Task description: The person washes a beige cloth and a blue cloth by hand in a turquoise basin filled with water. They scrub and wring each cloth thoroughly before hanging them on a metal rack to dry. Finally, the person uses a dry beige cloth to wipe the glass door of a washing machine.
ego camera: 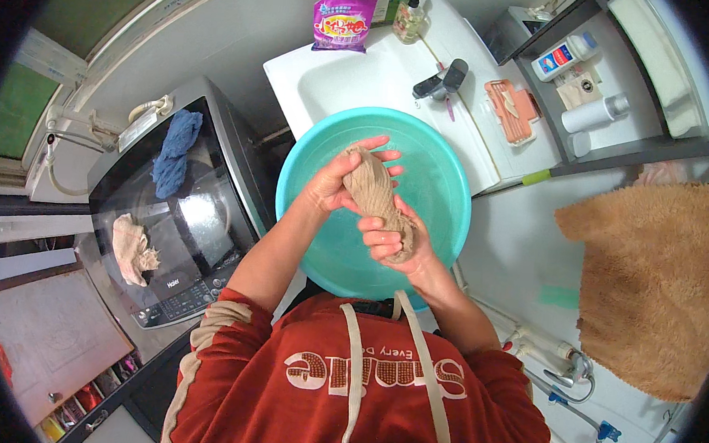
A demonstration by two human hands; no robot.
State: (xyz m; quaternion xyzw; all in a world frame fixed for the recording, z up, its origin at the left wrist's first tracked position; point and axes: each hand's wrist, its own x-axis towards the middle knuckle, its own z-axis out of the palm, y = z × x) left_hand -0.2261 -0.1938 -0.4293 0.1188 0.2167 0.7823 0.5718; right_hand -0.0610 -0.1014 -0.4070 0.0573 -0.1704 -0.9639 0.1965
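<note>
Over a turquoise plastic basin (304, 243) I hold a bunched beige cloth (370, 183). My left hand (331, 180) cups its upper end, thumb on the cloth and fingers spread behind it. The lower end is gripped by my right hand (405, 243), whose fingers wrap round it. Water lies in the basin, which rests partly on the white sink (284, 74). Some of the cloth is hidden by my fingers.
A purple detergent bag (344, 26), a pump bottle (408, 21), a faucet (441, 83) and a pink soap rack (510, 112) surround the sink. On the Haier washing machine (175, 259) lie a blue cloth (176, 153) and a pale cloth (128, 250). A brown mat (649, 282) hangs right.
</note>
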